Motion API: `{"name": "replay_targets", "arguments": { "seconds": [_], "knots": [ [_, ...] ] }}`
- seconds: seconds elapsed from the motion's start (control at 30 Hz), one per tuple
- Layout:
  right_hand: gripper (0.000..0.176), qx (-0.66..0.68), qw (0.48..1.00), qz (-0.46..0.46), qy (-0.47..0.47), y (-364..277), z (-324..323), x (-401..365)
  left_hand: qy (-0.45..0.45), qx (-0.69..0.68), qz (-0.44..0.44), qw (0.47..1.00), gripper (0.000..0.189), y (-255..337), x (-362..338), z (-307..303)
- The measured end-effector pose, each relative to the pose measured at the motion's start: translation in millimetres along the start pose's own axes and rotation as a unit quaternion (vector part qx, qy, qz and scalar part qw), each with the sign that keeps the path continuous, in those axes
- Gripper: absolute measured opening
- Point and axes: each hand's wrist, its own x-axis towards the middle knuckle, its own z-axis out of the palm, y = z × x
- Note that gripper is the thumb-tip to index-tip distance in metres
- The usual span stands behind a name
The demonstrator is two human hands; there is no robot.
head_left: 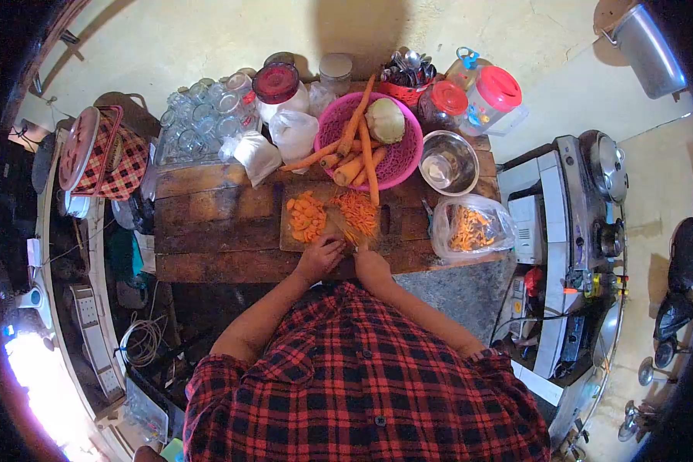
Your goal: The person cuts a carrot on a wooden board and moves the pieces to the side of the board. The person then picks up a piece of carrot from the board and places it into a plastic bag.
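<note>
On the wooden cutting board (286, 240), sliced carrot (306, 219) lies in a heap on the left and thin carrot strips (356, 211) on the right. My right hand (373, 268) grips a knife (339, 222), its blade reaching forward between the two heaps. Beside the blade, my left hand (321, 258) rests at the board's near edge with its fingers curled. What is under those fingertips is hidden.
Behind the board stands a pink basket (414, 165) with whole carrots (352, 127) and a cabbage (385, 121). To the right are a steel bowl (470, 181) and a plastic bag of cut carrot (472, 229). Glass jars (200, 115) crowd the back left.
</note>
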Motion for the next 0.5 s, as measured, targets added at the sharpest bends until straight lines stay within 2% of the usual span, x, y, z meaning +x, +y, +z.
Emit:
{"name": "replay_targets", "arguments": {
  "seconds": [0.07,0.17,0.27,0.37,0.5],
  "knots": [
    [0.028,0.03,0.998,-0.042,0.028,-3.5,-2.5,5.2,-0.006,-0.008,0.0,1.0,0.031,-2.5,-1.1,3.2],
    [0.029,0.023,1.0,-0.02,-0.007,-8.0,-21.4,-13.2,-0.009,-0.023,0.0,1.0,0.03,0.5,1.9,-0.9],
    [0.03,0.03,0.999,-0.005,0.017,2.2,-0.8,-13.6,-0.002,-0.024,-0.005,1.0,0.032,2.8,3.2,-5.1],
    [0.031,0.028,0.999,-0.034,0.012,-2.8,1.4,2.0,-0.008,-0.04,-0.01,0.999,0.034,1.7,2.4,-1.9],
    [0.03,0.002,1.0,-0.026,-0.005,-7.8,-10.3,0.0,-0.006,-0.032,0.007,0.999,0.036,0.1,1.6,-2.8]
  ]
}}
